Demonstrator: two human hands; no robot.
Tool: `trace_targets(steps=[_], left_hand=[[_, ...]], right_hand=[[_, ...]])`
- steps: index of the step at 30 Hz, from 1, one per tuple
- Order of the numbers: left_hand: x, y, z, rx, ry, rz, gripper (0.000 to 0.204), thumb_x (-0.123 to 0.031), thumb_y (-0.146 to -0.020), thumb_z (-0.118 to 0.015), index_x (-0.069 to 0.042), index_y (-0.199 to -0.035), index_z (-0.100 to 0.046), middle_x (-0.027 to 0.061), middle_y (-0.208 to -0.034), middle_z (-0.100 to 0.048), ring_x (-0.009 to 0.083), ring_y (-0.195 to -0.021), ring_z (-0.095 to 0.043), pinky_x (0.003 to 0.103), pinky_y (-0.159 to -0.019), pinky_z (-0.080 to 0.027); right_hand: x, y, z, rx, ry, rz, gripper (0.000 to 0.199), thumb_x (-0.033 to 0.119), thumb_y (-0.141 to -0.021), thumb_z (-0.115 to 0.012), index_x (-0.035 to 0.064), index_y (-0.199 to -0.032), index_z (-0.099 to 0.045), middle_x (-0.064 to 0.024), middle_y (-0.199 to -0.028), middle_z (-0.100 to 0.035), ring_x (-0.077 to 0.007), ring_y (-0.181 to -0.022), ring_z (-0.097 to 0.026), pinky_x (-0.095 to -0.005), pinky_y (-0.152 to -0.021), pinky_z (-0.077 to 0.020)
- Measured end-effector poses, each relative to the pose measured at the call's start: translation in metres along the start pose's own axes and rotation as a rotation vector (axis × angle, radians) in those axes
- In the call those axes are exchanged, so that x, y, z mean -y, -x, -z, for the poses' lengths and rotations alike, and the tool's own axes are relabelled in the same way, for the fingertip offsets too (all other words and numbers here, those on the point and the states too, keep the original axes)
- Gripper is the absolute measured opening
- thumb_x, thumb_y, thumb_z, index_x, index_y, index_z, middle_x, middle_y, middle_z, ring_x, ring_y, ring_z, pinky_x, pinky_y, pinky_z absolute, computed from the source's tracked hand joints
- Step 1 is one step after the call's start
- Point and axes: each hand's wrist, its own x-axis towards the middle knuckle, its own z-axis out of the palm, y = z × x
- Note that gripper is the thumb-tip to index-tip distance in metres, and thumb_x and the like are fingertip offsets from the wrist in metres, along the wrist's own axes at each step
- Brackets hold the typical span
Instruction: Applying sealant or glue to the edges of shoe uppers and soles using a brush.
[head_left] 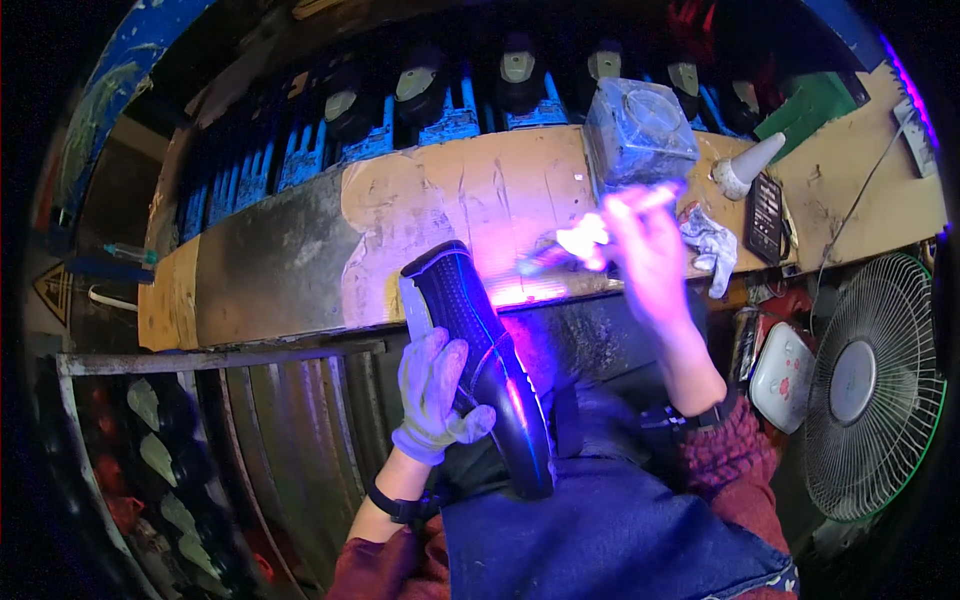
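Note:
A black shoe [485, 365] with a dotted panel and pale sole edge lies over my lap, its opening end toward the bench. Wearing a pale grey glove, my left hand [435, 390] grips its left side with fingers bent round it. My bare right hand [645, 250] is raised above the bench edge, to the right of the shoe and apart from it. Its fingers are closed on a slim thing with a glaring white end [583, 238]. Violet light and blur hide what kind of thing it is.
A worn bench [480, 190] carries a smeared boxy pot [642, 135], a whitish cone [752, 165], a phone-like dark device [765, 215] and a crumpled cloth [710, 245]. Behind, several dark shoe forms [518, 75] stand on blue holders. A fan [870, 385] is at right, a metal rack [240, 365] at left.

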Motion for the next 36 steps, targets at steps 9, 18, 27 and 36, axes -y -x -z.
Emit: trace_targets(steps=[9,18,27,36], left_hand=[[0.011,0.014,-0.004,0.014,0.074,-0.021,0.082,-0.067,-0.069,-0.058,0.000,-0.116,-0.053,0.0235,-0.113,-0.051,0.0405,-0.097,-0.053,0.050,-0.083,-0.043],[0.009,0.012,-0.004,0.000,0.080,-0.047,0.082,-0.069,-0.068,-0.057,0.000,-0.114,-0.054,0.0234,-0.111,-0.052,0.0407,-0.093,-0.054,0.051,-0.082,-0.044],[0.005,0.005,-0.004,0.008,0.053,-0.010,0.080,-0.068,-0.070,-0.055,0.001,-0.110,-0.055,0.0242,-0.107,-0.054,0.0404,-0.090,-0.055,0.049,-0.080,-0.045],[-0.004,-0.012,-0.007,-0.052,0.019,0.104,0.069,-0.057,-0.082,-0.050,0.005,-0.114,-0.056,0.0258,-0.115,-0.054,0.0418,-0.098,-0.054,0.048,-0.084,-0.042]], right_hand=[[-0.010,-0.017,-0.053,0.088,0.255,-0.188,0.024,0.025,-0.089,-0.059,0.0025,-0.085,-0.053,-0.0058,-0.065,-0.063,-0.0112,-0.053,-0.061,-0.0266,-0.049,-0.0458],[-0.037,-0.061,-0.064,0.003,0.276,-0.195,0.025,0.024,-0.088,-0.058,0.0005,-0.084,-0.052,-0.0079,-0.063,-0.062,-0.0131,-0.052,-0.060,-0.0281,-0.049,-0.0473],[0.002,0.001,-0.040,0.236,0.282,-0.203,0.016,0.018,-0.087,-0.059,0.0036,-0.083,-0.053,-0.0039,-0.069,-0.062,-0.0074,-0.058,-0.058,-0.0246,-0.050,-0.0452],[0.053,0.050,-0.024,0.187,0.043,-0.103,0.012,0.012,-0.087,-0.060,0.0044,-0.081,-0.052,0.0021,-0.067,-0.054,-0.0032,-0.055,-0.051,-0.0209,-0.049,-0.0408]])
